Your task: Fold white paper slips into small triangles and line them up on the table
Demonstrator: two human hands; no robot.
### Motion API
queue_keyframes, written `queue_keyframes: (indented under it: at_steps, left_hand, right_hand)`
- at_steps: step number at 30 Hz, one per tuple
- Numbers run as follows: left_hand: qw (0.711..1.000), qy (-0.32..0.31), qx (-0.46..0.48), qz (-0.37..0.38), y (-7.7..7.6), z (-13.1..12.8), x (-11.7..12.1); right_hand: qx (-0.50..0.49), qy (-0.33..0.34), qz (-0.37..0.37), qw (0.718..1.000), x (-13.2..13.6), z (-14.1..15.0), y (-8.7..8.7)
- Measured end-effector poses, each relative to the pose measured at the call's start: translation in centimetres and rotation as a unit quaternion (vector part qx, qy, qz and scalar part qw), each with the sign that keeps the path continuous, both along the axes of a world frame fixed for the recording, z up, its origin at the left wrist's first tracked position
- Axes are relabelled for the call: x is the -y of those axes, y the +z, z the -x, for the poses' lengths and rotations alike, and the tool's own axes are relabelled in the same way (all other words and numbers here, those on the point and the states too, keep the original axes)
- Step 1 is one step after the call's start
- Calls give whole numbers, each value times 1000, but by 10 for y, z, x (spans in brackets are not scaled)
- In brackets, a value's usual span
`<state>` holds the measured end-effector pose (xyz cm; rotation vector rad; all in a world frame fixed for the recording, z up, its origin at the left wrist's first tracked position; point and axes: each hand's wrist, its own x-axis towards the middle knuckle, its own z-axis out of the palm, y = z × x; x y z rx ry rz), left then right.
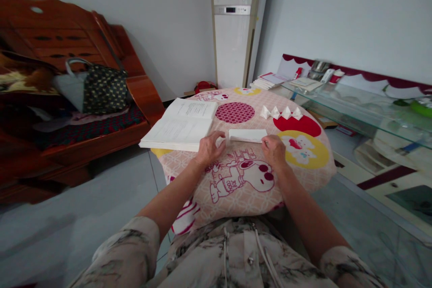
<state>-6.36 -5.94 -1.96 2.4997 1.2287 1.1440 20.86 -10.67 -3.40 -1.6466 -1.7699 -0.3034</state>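
While the right hand (274,149) pinched the folded paper (247,134) by its right end on the cloth-covered bench (192,177), the left hand (210,147) curled beside it, fingers slightly parted.

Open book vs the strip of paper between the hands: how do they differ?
Size: the open book is much larger; the strip of paper is small and narrow.
Surface: the book's pages show printed lines; no print can be made out on the strip.
Contact: the right hand holds the strip's right end but is well away from the book.
Shared: both are whitish and on the patterned tablecloth.
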Motion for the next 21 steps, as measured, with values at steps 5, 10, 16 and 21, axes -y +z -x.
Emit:
queue_keyframes:
  at_steps: [5,10,16,21]
  left_hand:
    - [987,-87,-132,-28,13,-30,2]
    - [974,-62,-219,14,8,-43,-1]
    - [988,-58,-140,18,-3,-27,-5]
    - [998,-61,-21,27,-9,-23,-10]
  right_hand:
    - [30,100,-3,995,5,15,7]
    - [-9,120,-12,993,7,17,8]
    - [-99,3,-54,994,2,-1,5]
    - [-132,7,-92,987,6,2,7]
